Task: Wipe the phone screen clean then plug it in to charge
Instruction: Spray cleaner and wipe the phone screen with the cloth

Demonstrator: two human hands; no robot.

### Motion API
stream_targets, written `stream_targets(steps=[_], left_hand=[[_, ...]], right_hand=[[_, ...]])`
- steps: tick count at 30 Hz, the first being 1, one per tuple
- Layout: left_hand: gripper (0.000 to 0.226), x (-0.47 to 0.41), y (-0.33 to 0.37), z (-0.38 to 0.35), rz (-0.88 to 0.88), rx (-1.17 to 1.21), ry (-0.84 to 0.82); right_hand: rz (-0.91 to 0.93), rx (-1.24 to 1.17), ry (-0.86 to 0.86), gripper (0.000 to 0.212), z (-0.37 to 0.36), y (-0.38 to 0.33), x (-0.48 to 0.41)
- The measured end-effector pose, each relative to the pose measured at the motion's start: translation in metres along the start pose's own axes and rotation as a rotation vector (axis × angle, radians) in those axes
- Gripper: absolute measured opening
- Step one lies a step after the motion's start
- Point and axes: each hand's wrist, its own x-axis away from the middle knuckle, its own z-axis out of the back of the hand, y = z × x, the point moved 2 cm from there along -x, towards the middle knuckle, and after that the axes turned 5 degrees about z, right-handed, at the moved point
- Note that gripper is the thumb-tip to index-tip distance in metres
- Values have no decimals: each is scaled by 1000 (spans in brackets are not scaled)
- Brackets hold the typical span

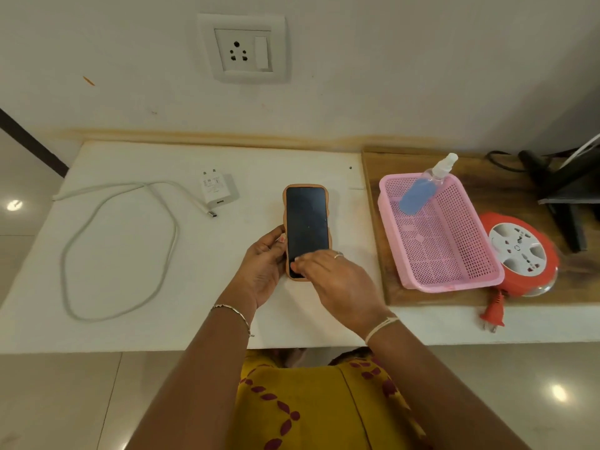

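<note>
Clasping phone (306,219), left grip (261,271) seemingly curled.

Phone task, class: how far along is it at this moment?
Done: nothing clearly finished. In hand: left hand grips the phone, right hand touches its lower screen with bare fingers. Left: cable lies on the table unplugged from the adapter, wall socket empty, so charging remains.

There is one phone (306,222), one charger adapter (217,190), one cable (176,228) and one wall socket (242,48). One pink basket (451,285), one spray bottle (422,190) and one extension reel (519,251) are present, plus a left hand (263,271) and a right hand (341,284).
</note>
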Motion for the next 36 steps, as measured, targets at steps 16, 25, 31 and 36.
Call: stream_targets(steps=[16, 25, 31, 36], left_hand=[[32, -4, -2, 2, 23, -8, 28], [35, -2, 0, 1, 13, -11, 33], [29, -2, -1, 2, 2, -28, 29], [31, -3, -1, 3, 6, 12, 38]], right_hand=[[-240, 121, 46, 27, -4, 60, -62], [-171, 24, -23, 31, -14, 29, -46], [-36, -24, -38, 35, -28, 5, 14], [-37, 37, -28, 36, -22, 16, 8]])
